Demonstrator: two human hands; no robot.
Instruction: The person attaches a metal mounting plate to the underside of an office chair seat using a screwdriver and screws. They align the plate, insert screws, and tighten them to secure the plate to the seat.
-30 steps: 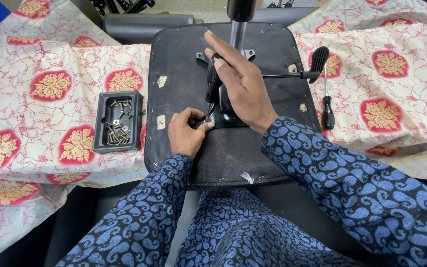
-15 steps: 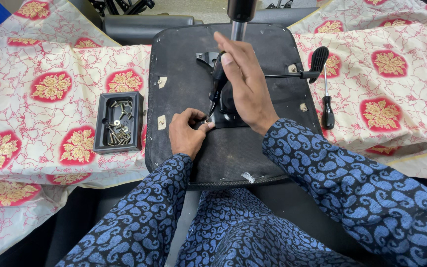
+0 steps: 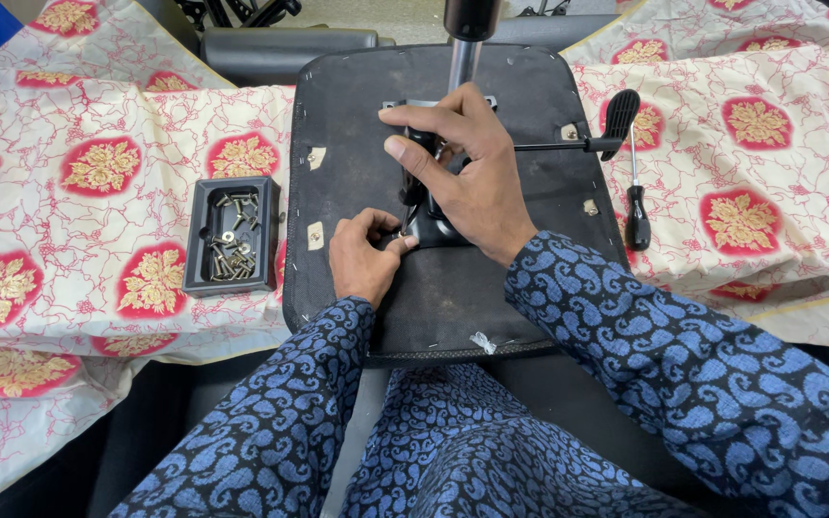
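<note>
One chair seat (image 3: 357,125), one screw tray (image 3: 198,240), one screwdriver (image 3: 636,211), two hands.

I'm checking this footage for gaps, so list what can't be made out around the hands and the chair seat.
Head view only:
- What the left hand pinches: covered by its own fingertips.
- The black mechanism plate: mostly under the right hand.
- The metal column: its top is cut off by the upper frame edge.
- The fasteners in the black tray: too small to tell types.
- The screwdriver: tip too thin to read.
</note>
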